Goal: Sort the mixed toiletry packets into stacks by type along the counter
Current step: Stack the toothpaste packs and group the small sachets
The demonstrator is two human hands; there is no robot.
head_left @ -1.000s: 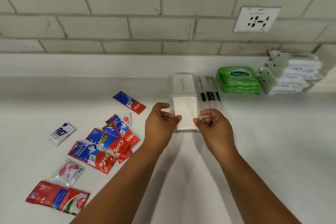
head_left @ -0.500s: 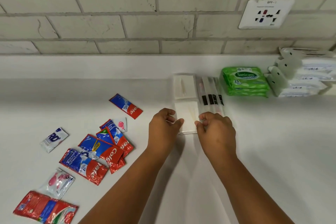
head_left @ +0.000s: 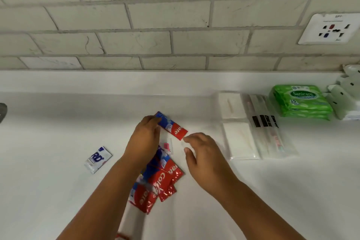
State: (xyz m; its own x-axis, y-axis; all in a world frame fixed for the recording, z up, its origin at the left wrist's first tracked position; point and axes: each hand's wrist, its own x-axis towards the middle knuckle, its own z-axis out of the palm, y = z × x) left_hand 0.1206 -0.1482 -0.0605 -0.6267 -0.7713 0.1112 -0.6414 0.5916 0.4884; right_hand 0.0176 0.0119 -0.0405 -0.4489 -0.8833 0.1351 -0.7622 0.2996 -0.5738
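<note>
My left hand [head_left: 145, 138] grips a Colgate sachet [head_left: 172, 126] at counter [head_left: 58, 191] centre; my right hand [head_left: 201, 154] hovers, fingers loosely apart. More Colgate sachets [head_left: 157, 185] pile at 6 o'clock, Sanicare wipes [head_left: 301, 101] at 2 o'clock.

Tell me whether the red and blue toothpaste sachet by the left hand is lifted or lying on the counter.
Cannot tell for sure. The left hand grips the toothpaste sachet at its blue end; its red end sits close to the counter, with no clear gap visible.

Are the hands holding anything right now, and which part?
The left hand grips the red-and-blue toothpaste sachet by its blue end. The right hand holds nothing.
</note>
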